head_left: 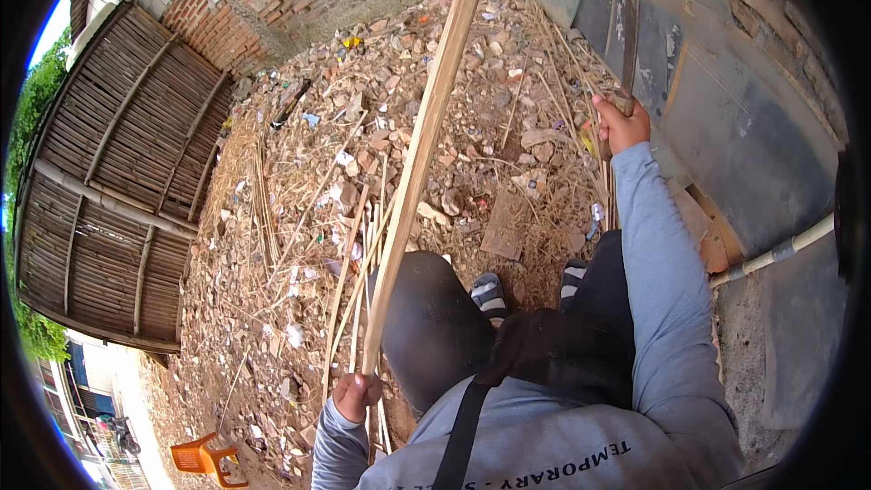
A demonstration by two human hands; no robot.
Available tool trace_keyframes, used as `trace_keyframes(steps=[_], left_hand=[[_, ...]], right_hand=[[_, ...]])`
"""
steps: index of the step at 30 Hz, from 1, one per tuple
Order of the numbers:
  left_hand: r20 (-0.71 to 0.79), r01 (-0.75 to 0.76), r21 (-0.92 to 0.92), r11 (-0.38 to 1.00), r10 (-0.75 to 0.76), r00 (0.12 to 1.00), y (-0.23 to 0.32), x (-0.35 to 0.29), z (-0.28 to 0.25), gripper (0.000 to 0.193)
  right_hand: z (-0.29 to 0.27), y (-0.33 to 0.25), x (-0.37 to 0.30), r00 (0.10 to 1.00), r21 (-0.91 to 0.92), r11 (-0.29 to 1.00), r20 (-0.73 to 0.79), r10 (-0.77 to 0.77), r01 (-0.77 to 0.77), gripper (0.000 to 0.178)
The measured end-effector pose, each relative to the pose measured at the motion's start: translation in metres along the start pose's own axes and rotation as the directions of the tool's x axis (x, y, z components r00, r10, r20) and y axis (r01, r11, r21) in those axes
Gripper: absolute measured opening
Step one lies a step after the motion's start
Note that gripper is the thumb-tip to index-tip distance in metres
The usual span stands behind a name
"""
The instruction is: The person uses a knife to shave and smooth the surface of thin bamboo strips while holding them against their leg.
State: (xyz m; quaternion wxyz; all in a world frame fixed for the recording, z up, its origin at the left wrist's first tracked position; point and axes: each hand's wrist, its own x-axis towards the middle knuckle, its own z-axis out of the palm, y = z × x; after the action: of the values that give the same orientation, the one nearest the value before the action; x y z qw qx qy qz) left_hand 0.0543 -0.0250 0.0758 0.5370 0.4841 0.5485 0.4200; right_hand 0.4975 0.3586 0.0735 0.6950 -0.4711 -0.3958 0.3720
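Timber strip (426,118), long and pale, runs from near left toward the far middle, its far end passing out of view. Left hand (356,395): fingers closed around the strip's near end, with no visible gap in the grip. Right hand (623,125): fingers curled tight on the handle of a long-bladed knife (631,27), the dark blade pointing to the far side, well apart from the strip; the handle is largely covered, so its shape cannot be confirmed. Several thin slats (332,313) lie on the left, beside the person's dark-clad left knee (422,308). Ground (494,172) is strewn with broken brick, stones and dry straw. Bamboo panel (136,100) stands on the left, brick wall (272,4) on the far side, grey sheets (771,145) on the right, and orange plastic chair (192,455) at near left
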Motion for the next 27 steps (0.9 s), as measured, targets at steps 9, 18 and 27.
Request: trace_keyframes(steps=[9, 18, 27], left_hand=[[-0.015, -0.085, 0.034, 0.996, 0.086, 0.996, 0.013, -0.001, 0.011, 0.063], [-0.067, -0.131, 0.031, 0.991, 0.133, 0.989, 0.011, 0.002, 0.015, 0.06], [-0.138, -0.164, 0.128, 0.978, 0.181, 0.974, 0.02, 0.004, 0.018, 0.069]], right_hand=[[0.003, -0.008, -0.001, 1.0, 0.098, 0.995, 0.006, 0.009, -0.009, 0.025], [-0.001, -0.004, 0.0, 1.0, 0.108, 0.994, 0.011, 0.002, -0.003, 0.025], [0.0, -0.005, -0.003, 0.999, 0.116, 0.993, 0.023, 0.028, -0.031, 0.024]])
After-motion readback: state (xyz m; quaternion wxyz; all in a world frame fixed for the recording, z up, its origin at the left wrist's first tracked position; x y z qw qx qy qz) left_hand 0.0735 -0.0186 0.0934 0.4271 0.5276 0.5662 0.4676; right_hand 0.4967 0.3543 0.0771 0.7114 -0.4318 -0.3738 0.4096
